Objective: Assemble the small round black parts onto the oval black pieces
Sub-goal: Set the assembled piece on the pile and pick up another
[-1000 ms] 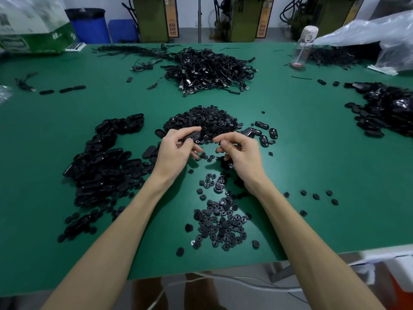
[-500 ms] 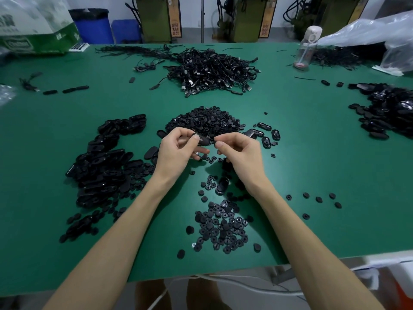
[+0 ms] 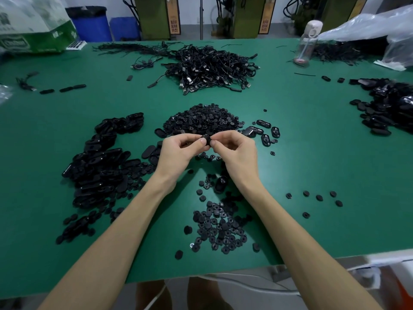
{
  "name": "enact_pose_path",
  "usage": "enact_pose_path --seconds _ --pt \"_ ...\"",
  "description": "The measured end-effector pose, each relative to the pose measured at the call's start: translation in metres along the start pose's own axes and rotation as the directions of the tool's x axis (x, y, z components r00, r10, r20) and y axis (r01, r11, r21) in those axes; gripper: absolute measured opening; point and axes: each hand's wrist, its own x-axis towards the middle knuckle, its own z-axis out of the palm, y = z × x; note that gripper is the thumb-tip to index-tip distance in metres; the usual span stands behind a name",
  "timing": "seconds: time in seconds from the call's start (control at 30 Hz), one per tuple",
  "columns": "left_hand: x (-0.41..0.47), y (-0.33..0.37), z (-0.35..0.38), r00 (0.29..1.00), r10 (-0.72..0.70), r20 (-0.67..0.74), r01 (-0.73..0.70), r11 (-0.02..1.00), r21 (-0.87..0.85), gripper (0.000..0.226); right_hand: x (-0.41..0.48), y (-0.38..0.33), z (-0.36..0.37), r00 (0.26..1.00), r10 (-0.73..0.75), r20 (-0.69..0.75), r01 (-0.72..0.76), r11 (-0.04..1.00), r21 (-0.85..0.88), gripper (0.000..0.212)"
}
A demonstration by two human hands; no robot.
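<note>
While both hands meet above the desk (image 3: 312, 135), the left hand (image 3: 178, 151) and right hand (image 3: 239, 151) each keep a pinched grip on one black piece (image 3: 206, 139), probably bracing it to press a round part in.

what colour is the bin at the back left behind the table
Blue, with a black liner; the bin shows in the head view.

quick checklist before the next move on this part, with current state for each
1. Black part pinched by both hands: ok.
2. Left hand and right hand raised off the green table: ok.
3. Round part seated in oval piece: cannot tell, fingers hide it.
4. Small round parts close by the wrists: ok.
5. Pile of oval pieces close on the left: ok.
</note>
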Motion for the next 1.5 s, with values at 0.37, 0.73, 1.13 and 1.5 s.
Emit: enact_pose_path --seconds 0.37,0.73,1.13,1.5 --pt "-0.002 -0.001 0.0035 0.998 0.046 -0.04 -0.04 0.992 0.122 0.023 -0.0011 -0.0028 -0.0002 1.0 0.0 -0.027 -0.004 0.99 -0.138 0.005" --pt "-0.0046 0.0027 0.0062 0.999 0.035 -0.002 -0.035 0.992 0.125 0.024 -0.0023 -0.0045 -0.0012 0.998 0.022 -0.057 -0.029 0.989 -0.143 0.003" --pt "-0.0054 0.006 0.0037 0.997 0.014 0.082 -0.017 0.999 0.034 0.015 0.0001 -0.0025 -0.0046 0.998 0.063 0.004 -0.063 0.995 0.074 0.011" --pt "-0.0045 0.0032 0.0029 0.983 0.184 0.016 -0.179 0.93 0.321 0.011 0.0012 -0.0005 -0.0063 0.999 -0.004 0.033 0.001 0.997 0.082 0.005"
